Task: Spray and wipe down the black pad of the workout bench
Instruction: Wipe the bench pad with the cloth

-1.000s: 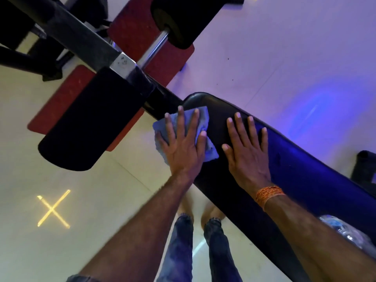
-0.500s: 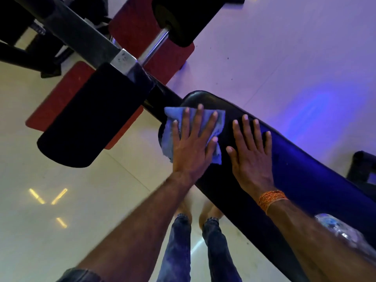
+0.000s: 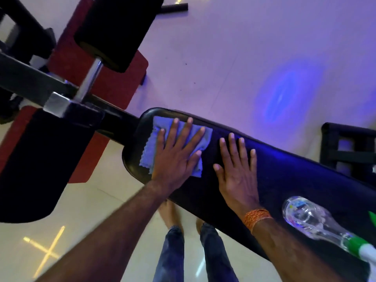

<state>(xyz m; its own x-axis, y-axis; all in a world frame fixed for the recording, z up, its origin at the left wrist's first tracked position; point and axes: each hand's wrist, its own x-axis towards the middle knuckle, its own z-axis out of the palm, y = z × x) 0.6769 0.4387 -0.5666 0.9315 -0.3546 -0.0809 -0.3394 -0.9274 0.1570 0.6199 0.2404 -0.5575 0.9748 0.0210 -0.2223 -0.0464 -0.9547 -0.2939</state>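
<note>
Fingers [image 3: 186,133] straight, left hand [image 3: 175,159] half-covers cloth [image 3: 160,127], right hand [image 3: 236,174] flat on pad [image 3: 295,174]; bottle [image 3: 305,216] cropped.

Glossy black pad [image 3: 295,180], soft blue cloth [image 3: 154,147], clear plastic bottle [image 3: 305,218]

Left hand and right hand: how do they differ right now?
The left hand presses a blue cloth onto the black pad; the right hand lies bare on it. The left hand's fingers are splayed; the right hand's are closer together. The right wrist wears an orange band; the left wrist none. Both hands are flat, palm down.
</note>
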